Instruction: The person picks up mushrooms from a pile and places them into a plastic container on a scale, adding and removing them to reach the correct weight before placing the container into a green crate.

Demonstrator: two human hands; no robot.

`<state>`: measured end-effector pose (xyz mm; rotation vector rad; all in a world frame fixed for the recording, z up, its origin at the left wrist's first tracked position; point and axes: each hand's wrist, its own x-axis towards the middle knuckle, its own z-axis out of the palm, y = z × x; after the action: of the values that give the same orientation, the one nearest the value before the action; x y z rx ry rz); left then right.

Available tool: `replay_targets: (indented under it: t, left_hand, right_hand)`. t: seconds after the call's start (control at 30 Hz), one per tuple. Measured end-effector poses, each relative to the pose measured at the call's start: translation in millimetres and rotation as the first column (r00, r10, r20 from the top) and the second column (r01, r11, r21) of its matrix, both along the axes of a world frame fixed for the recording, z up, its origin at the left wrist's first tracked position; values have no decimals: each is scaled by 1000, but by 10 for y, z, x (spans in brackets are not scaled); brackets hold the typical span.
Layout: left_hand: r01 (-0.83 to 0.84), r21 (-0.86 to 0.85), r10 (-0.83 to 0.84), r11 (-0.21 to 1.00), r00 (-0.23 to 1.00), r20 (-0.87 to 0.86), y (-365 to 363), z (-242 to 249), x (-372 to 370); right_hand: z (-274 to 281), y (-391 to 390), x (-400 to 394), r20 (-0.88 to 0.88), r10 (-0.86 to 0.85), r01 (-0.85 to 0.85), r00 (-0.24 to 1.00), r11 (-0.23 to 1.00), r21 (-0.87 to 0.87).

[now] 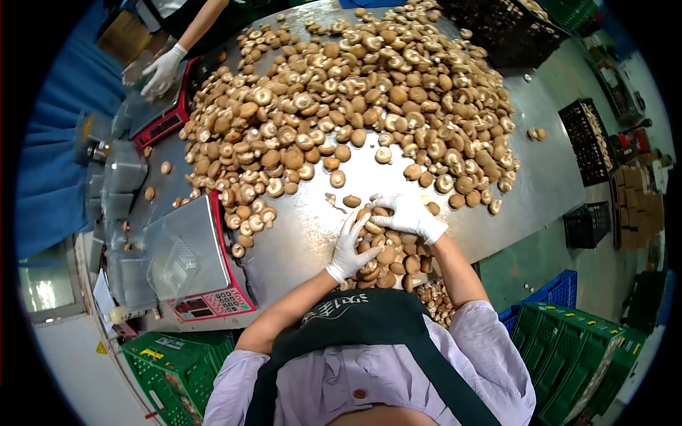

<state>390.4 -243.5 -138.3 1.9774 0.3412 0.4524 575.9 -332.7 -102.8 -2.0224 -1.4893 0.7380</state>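
My left hand (347, 250), in a white glove, curves its fingers around brown-capped shiitake mushrooms at the near edge of the metal table. Close by, my right hand (408, 217), gloved too, bends its fingers over a shiitake mushroom (383, 211) facing the left hand. Below and between both hands lies a small heap of shiitake mushrooms (389, 255), close to my apron. Parts of the fingertips are hidden among the caps. A single mushroom (351, 201) rests just beyond my hands. Farther off, a large pile of mushrooms (320, 92) covers much of the table (298, 245).
At left stands a red scale (213, 302) with a clear plastic tray (175, 261) on it. Another person's gloved hand (162, 73) is over a second scale (160, 124). Clear boxes (124, 170) line the left edge. Green crates (568, 355) stand at lower right; a black crate (497, 32) sits at the back.
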Motion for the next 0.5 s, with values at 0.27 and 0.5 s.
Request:
replay_targets:
  t: [0.27,0.5]
  left_hand:
    - [364,-168,-370,916,929,-7,-288,95,324]
    - [678,-214,-687,703,725,41,-746,269,617]
  right_hand:
    - [203,-927,-11,-28,-264,256,964,952,-168]
    - [420,-1753,-84,-89,-427,372,900,857,-357]
